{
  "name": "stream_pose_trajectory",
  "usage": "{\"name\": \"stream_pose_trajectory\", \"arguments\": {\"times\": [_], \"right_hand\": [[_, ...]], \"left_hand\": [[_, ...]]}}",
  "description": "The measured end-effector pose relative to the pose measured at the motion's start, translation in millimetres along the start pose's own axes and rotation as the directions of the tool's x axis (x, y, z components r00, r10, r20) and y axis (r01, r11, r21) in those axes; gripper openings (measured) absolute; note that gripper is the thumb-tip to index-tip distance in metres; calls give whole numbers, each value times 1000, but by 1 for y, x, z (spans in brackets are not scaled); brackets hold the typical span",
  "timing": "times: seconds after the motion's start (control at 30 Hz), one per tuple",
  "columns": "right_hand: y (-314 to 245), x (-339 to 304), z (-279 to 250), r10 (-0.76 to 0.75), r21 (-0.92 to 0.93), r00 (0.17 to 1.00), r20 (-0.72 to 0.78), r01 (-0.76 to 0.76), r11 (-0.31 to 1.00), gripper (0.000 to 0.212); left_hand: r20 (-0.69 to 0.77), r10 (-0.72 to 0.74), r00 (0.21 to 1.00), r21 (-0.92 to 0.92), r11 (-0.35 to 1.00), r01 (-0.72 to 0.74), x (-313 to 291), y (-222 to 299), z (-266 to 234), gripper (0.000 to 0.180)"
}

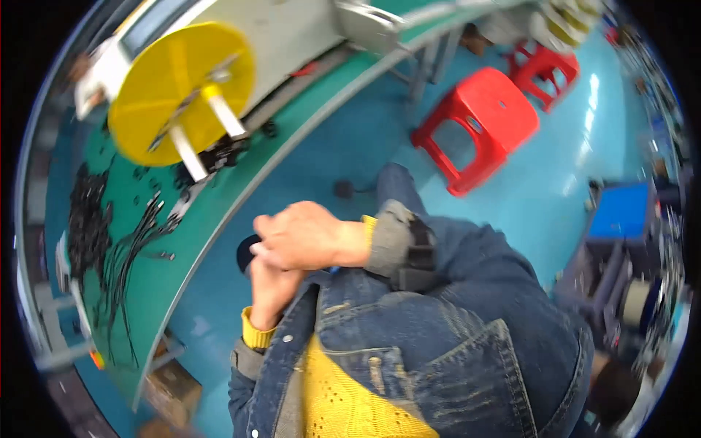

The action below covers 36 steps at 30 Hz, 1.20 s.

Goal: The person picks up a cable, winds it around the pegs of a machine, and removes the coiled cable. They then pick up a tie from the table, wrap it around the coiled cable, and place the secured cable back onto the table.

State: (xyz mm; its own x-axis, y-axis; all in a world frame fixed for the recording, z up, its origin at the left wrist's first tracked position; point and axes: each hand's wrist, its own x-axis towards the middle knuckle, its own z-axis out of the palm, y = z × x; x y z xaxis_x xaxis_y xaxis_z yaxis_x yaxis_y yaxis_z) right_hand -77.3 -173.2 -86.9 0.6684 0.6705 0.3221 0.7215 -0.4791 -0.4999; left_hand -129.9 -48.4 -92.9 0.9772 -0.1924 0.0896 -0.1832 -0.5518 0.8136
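Observation:
In front of my body, short of the table edge, my two hands come together. My right hand (303, 237) lies over the left one, its fingers bent and drawn in. Below it, my left hand (270, 288) points upward, with most of its fingers covered by the right. Anything held between them is hidden and blurred. A dark rounded thing (247, 252) shows just left of the hands; its kind is unclear. Black cables (131, 252) with metal ends and a pile of small black parts (89, 219) lie on the green table (179, 248).
A large yellow reel (157, 95) with white posts stands on the table beside a pale machine (292, 33). Red plastic stools (504, 109) stand on the blue floor. A cardboard box (175, 390) sits at lower left, and a blue-topped grey case (621, 212) at right.

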Motion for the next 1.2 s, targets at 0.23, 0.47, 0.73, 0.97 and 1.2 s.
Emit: {"name": "stream_pose_trajectory", "arguments": {"times": [0.23,0.47,0.73,0.97,1.2], "right_hand": [[-9,11,24,82,36,989,-126,-78,996,19],[-8,14,32,69,178,995,-76,-55,983,20],[5,16,28,176,434,978,110,-206,877,30],[5,18,23,192,463,955,226,-279,841,30],[-12,16,19,26,246,980,197,-76,966,29]], "left_hand": [[10,-122,992,244,963,116,-5,-38,-3,9],[-90,-52,995,4,999,53,-13,-33,-8,28],[113,-98,989,-395,909,135,-20,-39,-13,49],[298,-86,951,-428,878,213,-21,-49,-14,49],[270,-35,962,-476,864,165,-28,-42,-16,49]]}}
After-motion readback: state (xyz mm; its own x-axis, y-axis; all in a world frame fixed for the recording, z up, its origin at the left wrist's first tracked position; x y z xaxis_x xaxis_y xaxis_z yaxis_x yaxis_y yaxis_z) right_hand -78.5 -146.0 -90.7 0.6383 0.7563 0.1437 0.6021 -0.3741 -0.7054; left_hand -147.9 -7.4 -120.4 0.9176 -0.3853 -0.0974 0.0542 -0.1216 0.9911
